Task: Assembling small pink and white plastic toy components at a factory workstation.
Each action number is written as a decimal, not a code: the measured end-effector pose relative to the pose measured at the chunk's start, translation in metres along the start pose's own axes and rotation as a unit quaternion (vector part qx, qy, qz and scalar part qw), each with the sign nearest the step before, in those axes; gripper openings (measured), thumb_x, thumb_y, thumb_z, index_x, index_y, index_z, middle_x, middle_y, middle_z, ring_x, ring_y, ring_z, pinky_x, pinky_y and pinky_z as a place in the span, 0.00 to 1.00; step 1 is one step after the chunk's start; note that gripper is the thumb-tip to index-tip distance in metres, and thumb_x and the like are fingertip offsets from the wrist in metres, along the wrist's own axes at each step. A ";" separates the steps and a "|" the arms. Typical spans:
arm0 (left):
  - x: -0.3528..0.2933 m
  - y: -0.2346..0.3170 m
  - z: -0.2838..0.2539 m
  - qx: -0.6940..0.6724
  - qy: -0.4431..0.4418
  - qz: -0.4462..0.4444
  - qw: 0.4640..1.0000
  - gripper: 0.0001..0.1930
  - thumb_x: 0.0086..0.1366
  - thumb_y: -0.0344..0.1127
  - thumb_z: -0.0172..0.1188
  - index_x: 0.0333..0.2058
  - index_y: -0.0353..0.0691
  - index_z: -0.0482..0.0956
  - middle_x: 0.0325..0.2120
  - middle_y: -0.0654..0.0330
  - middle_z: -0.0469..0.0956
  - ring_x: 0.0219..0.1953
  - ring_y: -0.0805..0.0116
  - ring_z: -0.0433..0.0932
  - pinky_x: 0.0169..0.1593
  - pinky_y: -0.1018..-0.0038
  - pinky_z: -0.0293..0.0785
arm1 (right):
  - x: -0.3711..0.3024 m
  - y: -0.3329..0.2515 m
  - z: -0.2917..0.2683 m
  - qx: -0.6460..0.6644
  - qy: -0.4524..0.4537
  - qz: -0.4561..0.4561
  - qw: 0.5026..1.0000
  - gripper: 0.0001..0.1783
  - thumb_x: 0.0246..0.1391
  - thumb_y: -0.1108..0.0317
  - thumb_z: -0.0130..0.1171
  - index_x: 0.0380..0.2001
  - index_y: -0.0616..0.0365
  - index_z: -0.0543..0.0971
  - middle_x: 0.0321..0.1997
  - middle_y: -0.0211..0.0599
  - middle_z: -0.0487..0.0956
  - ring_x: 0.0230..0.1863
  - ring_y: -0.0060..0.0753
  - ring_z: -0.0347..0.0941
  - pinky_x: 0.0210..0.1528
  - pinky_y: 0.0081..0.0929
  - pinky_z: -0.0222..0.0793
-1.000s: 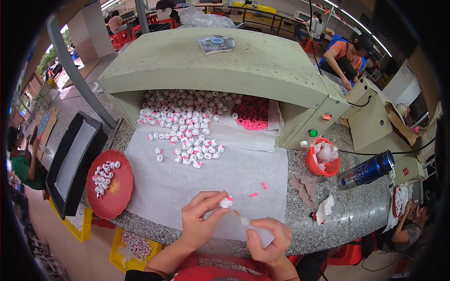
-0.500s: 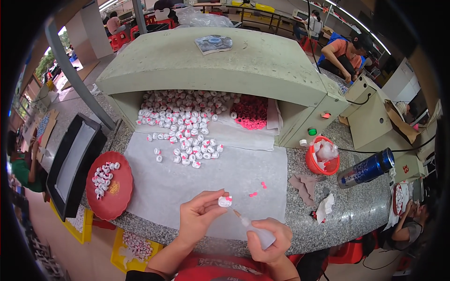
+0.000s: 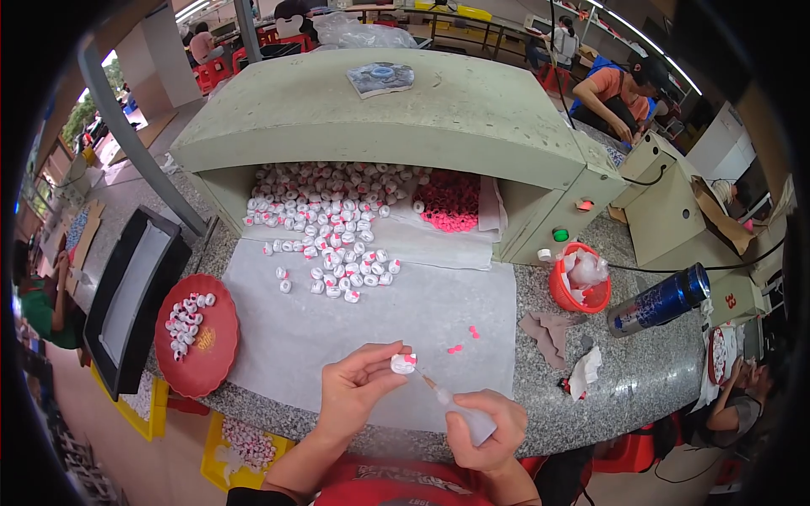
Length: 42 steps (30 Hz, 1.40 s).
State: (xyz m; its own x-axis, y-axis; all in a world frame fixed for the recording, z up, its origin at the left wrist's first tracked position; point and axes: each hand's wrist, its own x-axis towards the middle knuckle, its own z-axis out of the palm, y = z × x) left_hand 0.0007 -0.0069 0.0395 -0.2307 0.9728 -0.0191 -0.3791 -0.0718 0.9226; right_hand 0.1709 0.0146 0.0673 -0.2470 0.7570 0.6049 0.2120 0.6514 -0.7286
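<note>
Between the thumb and fingers of my left hand [image 3: 353, 386] is a small white figure head [image 3: 403, 363] with a pink patch on it. My right hand [image 3: 494, 428] is wrapped round a translucent squeeze bottle [image 3: 475, 423], whose thin needle tip points up at the figure head, touching or very close to it. Both hands are above a white paper sheet [image 3: 278, 337]. Several small pink bows [image 3: 456, 348] lie on the sheet beyond the bottle. Farther off, a big heap of similar white heads [image 3: 325, 198] spills out of a box-like cabinet, beside a pile of pink pieces [image 3: 456, 221].
The pale green metal cabinet [image 3: 363, 126] stands at the back. To the left are a scalloped red plate [image 3: 221, 367] with white heads and a black tray [image 3: 105, 354]. A red-orange basket [image 3: 561, 291], blue tumbler [image 3: 658, 305] and crumpled tissue [image 3: 584, 373] are at right. Other people work around.
The figure head has tilted slightly in my left fingers. The bottle's needle tip now reaches nearer the head's edge. Otherwise the hands hardly moved.
</note>
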 end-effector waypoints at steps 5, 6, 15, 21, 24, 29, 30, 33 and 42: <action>0.000 -0.001 0.001 0.001 -0.004 0.002 1.000 0.20 0.47 0.11 0.54 0.43 0.27 0.71 0.40 0.48 0.73 0.42 0.61 0.75 0.45 0.73 0.73 | 0.003 0.000 0.000 0.007 -0.009 -0.020 1.000 0.11 0.35 0.76 0.59 0.28 0.64 0.74 0.17 0.39 0.75 0.15 0.31 0.72 0.18 0.20 0.65; 0.000 -0.001 0.001 0.002 -0.007 0.001 1.000 0.20 0.47 0.11 0.54 0.43 0.27 0.72 0.40 0.49 0.73 0.42 0.61 0.75 0.45 0.73 0.73 | 0.004 0.000 0.001 0.010 -0.008 -0.032 0.999 0.12 0.35 0.77 0.60 0.29 0.64 0.73 0.16 0.38 0.74 0.15 0.31 0.73 0.18 0.20 0.66; 0.006 -0.016 -0.004 -0.003 -0.008 -0.006 1.000 0.20 0.48 0.13 0.55 0.44 0.28 0.71 0.39 0.51 0.74 0.42 0.64 0.75 0.44 0.75 0.73 | -0.016 0.081 -0.032 0.150 0.163 0.384 0.896 0.10 0.38 0.78 0.52 0.30 0.63 0.75 0.26 0.40 0.77 0.25 0.26 0.74 0.26 0.22 0.69; 0.006 -0.023 0.000 0.005 -0.018 -0.021 1.000 0.20 0.50 0.14 0.56 0.44 0.30 0.71 0.39 0.53 0.74 0.41 0.67 0.75 0.44 0.76 0.73 | -0.012 0.151 -0.008 -0.187 -0.058 0.332 0.923 0.10 0.39 0.71 0.59 0.30 0.58 0.77 0.26 0.41 0.76 0.28 0.34 0.75 0.28 0.29 0.70; 0.005 -0.025 -0.005 0.017 -0.014 -0.018 1.000 0.19 0.51 0.15 0.55 0.44 0.30 0.71 0.39 0.53 0.74 0.41 0.68 0.75 0.44 0.77 0.72 | 0.002 0.156 0.002 -0.314 -0.126 0.230 0.913 0.11 0.39 0.65 0.62 0.29 0.55 0.78 0.29 0.43 0.76 0.28 0.43 0.75 0.30 0.36 0.70; 0.001 -0.027 0.001 0.029 -0.017 -0.036 0.999 0.18 0.52 0.15 0.54 0.44 0.30 0.71 0.40 0.53 0.74 0.41 0.70 0.75 0.45 0.79 0.72 | 0.008 0.156 0.004 -0.359 -0.147 0.216 0.896 0.14 0.36 0.61 0.64 0.28 0.57 0.79 0.27 0.45 0.77 0.26 0.45 0.74 0.31 0.34 0.69; 0.002 -0.026 0.001 0.030 -0.018 -0.036 0.999 0.18 0.52 0.15 0.54 0.44 0.30 0.71 0.40 0.53 0.73 0.41 0.70 0.75 0.45 0.79 0.72 | 0.011 0.157 0.004 -0.367 -0.169 0.203 0.892 0.14 0.37 0.62 0.63 0.29 0.56 0.79 0.27 0.45 0.77 0.26 0.45 0.74 0.31 0.34 0.69; 0.000 -0.025 -0.002 0.034 -0.016 -0.009 0.999 0.18 0.52 0.15 0.54 0.44 0.30 0.71 0.40 0.54 0.73 0.41 0.70 0.75 0.45 0.79 0.72 | 0.013 0.151 -0.005 -0.326 -0.184 0.197 0.906 0.12 0.39 0.64 0.61 0.30 0.57 0.79 0.28 0.45 0.77 0.25 0.43 0.75 0.30 0.33 0.70; -0.002 -0.029 0.004 0.055 -0.007 0.060 0.997 0.17 0.52 0.13 0.53 0.43 0.29 0.71 0.42 0.53 0.70 0.43 0.66 0.74 0.46 0.77 0.73 | 0.018 0.028 0.003 0.352 -0.060 0.388 0.849 0.02 0.43 0.80 0.56 0.24 0.65 0.77 0.24 0.38 0.75 0.22 0.25 0.72 0.22 0.20 0.69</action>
State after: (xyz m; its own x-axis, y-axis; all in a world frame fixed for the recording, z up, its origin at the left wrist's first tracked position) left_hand 0.0158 -0.0063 0.0142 -0.2550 0.9619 0.0989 -0.2496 -0.1643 0.9543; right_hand 0.1696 0.0461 0.0572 -0.3955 0.9058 -0.1519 -0.2529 -0.2664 -0.9301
